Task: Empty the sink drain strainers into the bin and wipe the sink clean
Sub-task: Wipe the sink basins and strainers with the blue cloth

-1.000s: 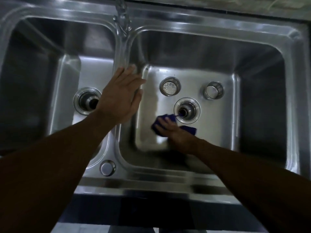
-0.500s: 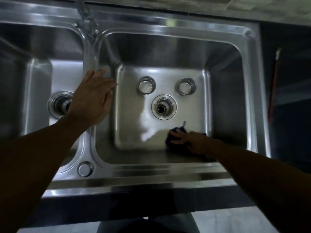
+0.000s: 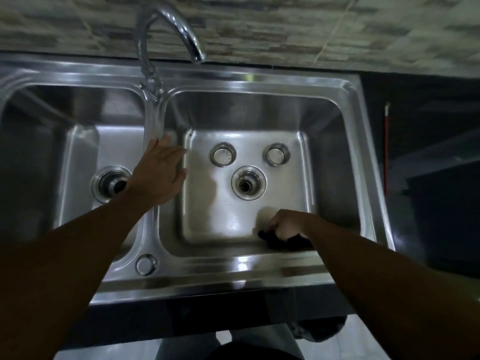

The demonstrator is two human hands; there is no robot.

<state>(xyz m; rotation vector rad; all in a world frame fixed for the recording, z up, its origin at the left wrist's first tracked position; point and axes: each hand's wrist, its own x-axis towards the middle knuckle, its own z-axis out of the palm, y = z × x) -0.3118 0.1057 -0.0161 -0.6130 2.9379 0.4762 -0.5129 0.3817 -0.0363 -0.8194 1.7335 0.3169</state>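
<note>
A double stainless steel sink point(image 3: 259, 268) fills the view. My right hand point(image 3: 287, 226) is closed on a dark blue cloth point(image 3: 283, 241), pressed against the near wall of the right basin at its front right corner. My left hand point(image 3: 159, 172) rests flat and open on the divider between the basins. Two metal strainers sit upright on the right basin's floor: a perforated strainer point(image 3: 222, 154) and a second strainer point(image 3: 276, 154), both behind the open drain point(image 3: 248, 183). The left basin's drain point(image 3: 110, 183) is partly hidden by my left wrist.
A curved chrome faucet point(image 3: 166, 35) rises from the back of the divider. A small round cap point(image 3: 146, 264) sits on the sink's front rim. Dark countertop point(image 3: 428, 141) lies to the right, with a thin red stick point(image 3: 386, 152) beside the sink. Tiled wall behind.
My right hand slid the cloth from beside the drain to the basin's front right corner. The view shifted right and tilted up, revealing the faucet. My left hand stayed on the divider.
</note>
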